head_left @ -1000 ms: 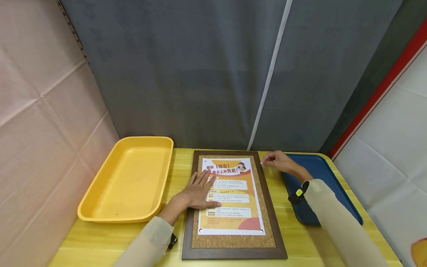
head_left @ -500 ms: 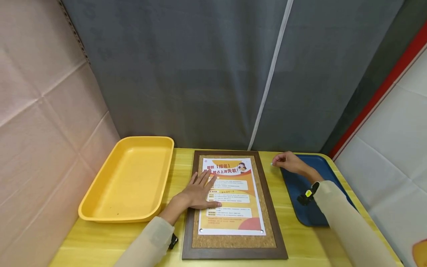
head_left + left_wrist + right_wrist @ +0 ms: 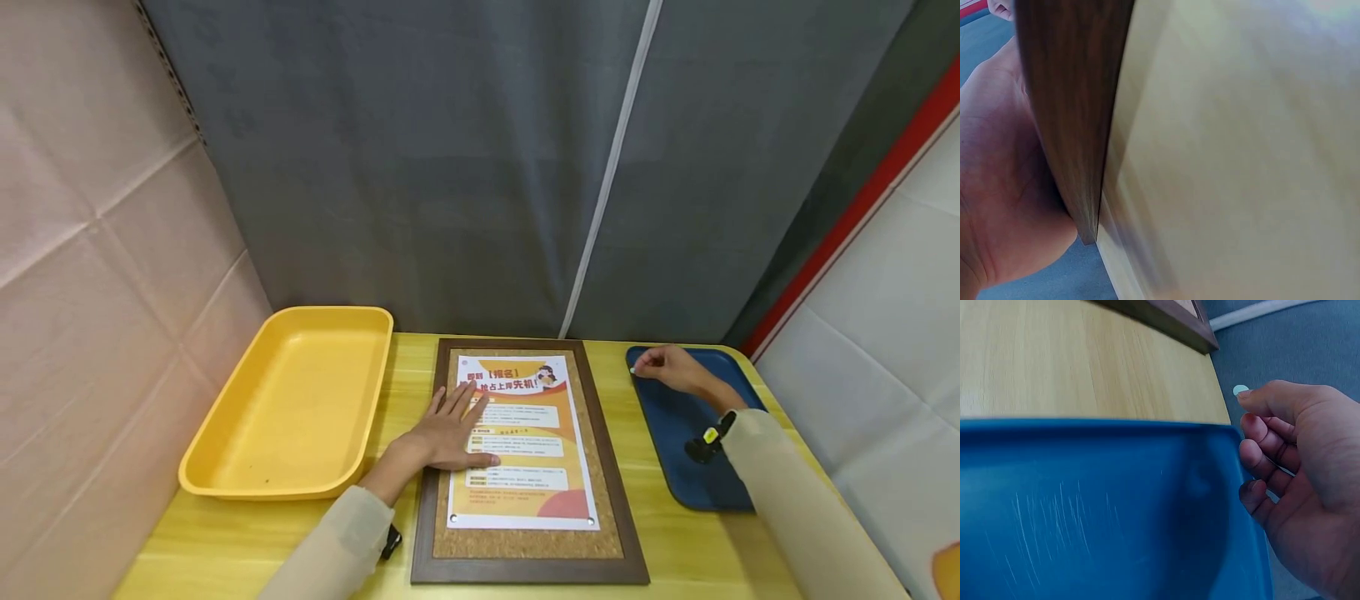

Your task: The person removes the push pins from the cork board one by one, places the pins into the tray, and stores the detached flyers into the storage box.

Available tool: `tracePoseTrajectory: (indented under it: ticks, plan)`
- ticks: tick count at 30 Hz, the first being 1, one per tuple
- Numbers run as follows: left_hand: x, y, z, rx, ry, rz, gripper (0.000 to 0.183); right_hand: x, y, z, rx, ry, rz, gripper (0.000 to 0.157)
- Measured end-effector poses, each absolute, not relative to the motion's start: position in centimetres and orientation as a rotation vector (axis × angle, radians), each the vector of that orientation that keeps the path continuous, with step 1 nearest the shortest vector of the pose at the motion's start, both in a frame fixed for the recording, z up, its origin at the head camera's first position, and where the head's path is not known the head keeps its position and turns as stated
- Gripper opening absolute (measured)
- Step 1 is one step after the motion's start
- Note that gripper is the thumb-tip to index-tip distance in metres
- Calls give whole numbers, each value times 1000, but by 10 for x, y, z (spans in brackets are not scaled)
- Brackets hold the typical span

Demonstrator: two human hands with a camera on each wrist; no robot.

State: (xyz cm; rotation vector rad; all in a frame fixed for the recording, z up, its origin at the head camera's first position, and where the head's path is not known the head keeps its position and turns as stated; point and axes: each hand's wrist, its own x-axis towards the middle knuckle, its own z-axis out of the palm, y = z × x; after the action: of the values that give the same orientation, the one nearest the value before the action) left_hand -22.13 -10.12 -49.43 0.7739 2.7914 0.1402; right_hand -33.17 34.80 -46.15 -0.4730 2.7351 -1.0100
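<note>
A printed orange-and-white poster point(image 3: 555, 500) lies on a cork board point(image 3: 525, 546) with a dark wooden frame point(image 3: 630, 550). Silver round thumbtacks point(image 3: 591, 522) sit at the poster's two lower corners. My left hand point(image 3: 450, 437) rests flat over the poster's left side with fingers spread; in the left wrist view its palm lies against the frame's side. Over the far left corner of the blue tray point(image 3: 697, 483), my right hand point(image 3: 671, 369) pinches a small pale thumbtack point(image 3: 1240, 390) between thumb and forefinger, its other fingers curled.
On the left of the wooden table point(image 3: 225, 542) stands a large yellow tray point(image 3: 300, 400) with a few dark specks inside. A grey curtain point(image 3: 420, 167) hangs behind the table, and pale panels point(image 3: 885, 350) rise at both sides.
My right hand has moved right, from beside the frame's upper right corner to over the blue tray, still pinching the small thumbtack. My left hand stays on the poster.
</note>
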Motion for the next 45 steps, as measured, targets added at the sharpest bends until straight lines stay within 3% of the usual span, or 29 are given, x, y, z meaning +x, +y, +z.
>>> tracePoseTrajectory:
  ticks: [27, 45]
  plan:
    - [-221, -98, -494, 774, 2780, 139, 110, -331, 385, -483, -405, 2833, -894, 14]
    - [-222, -99, -497, 770, 2778, 135, 109, -330, 383, -482, -340, 2835, -875, 14]
